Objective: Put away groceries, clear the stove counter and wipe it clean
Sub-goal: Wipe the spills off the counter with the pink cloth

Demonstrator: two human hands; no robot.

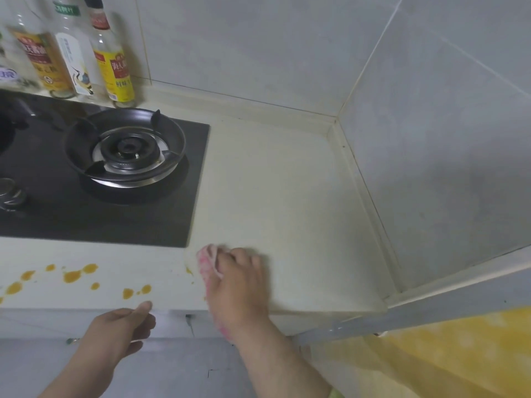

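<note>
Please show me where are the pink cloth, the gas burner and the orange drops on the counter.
pink cloth point(205, 265): head view, on the part left of the fingers.
gas burner point(128, 146): head view, on its centre cap.
orange drops point(71, 276): head view, on a large drop.

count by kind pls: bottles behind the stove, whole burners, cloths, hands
bottles: 3, blurred left-edge item not counted
whole burners: 1
cloth: 1
hands: 2, left hand and right hand
total: 7

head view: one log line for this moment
right hand holds pink cloth on counter | left hand at counter edge | orange spills unwiped
</note>
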